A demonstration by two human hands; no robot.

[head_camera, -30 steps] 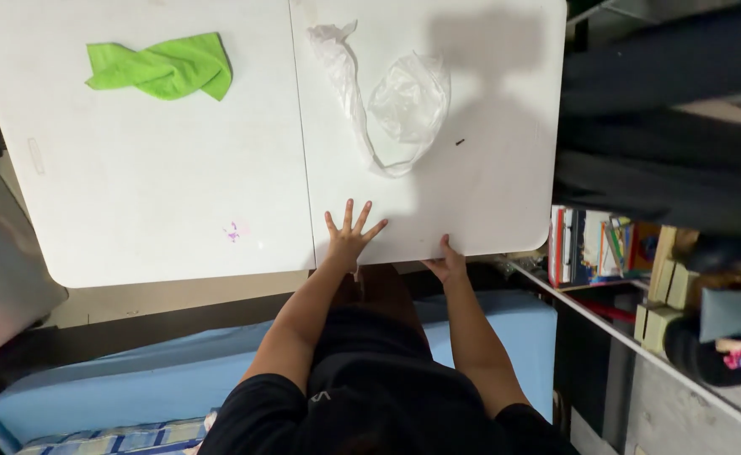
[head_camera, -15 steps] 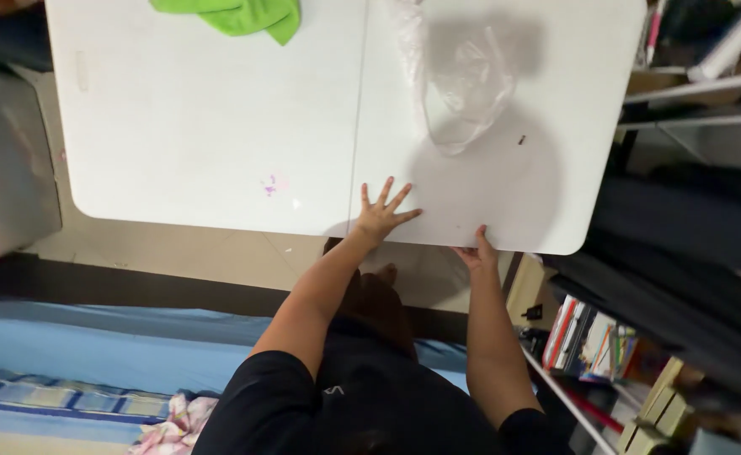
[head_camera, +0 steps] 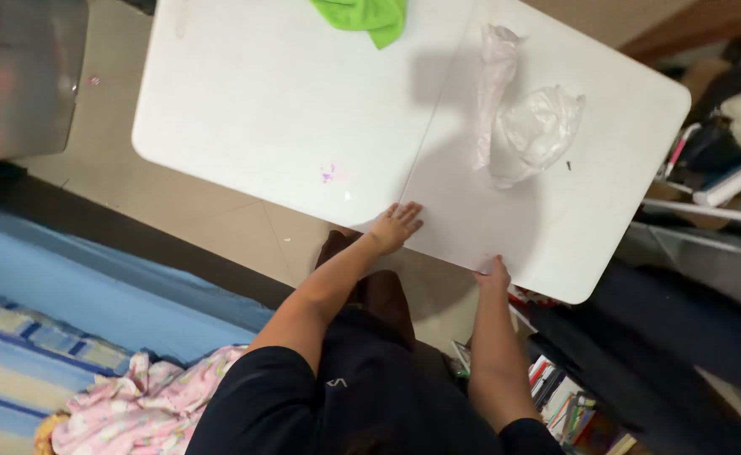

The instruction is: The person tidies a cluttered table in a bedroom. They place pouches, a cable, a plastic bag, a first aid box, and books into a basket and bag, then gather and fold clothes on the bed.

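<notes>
**Inspector:** Start with the white folding table. Where does it stand?

**Assistant:** It fills the upper middle of the head view, set at a slant, with its seam running down toward the person. It stands on a pale tiled floor, directly ahead of the person's body.

**Inspector:** The hands?

**Assistant:** The left hand lies flat on the near edge, right beside the seam, palm down, fingers together; it grasps nothing. The right hand is at the near edge further along, toward the rounded corner. Its fingers curl at the rim, apparently gripping the edge, though the underside is hidden, so I cannot tell how firmly.

**Inspector:** What lies on the tabletop?

**Assistant:** A crumpled clear plastic bag on the right half, well apart from both hands. A bright green cloth at the far edge, partly cut off by the frame. A small purple smudge near the seam on the left half, and a tiny dark speck just beside the bag.

**Inspector:** Surroundings?

**Assistant:** A blue mattress at lower left with a pink patterned fabric on it. Upright books at lower right. A metal-sided unit at upper left.
</notes>
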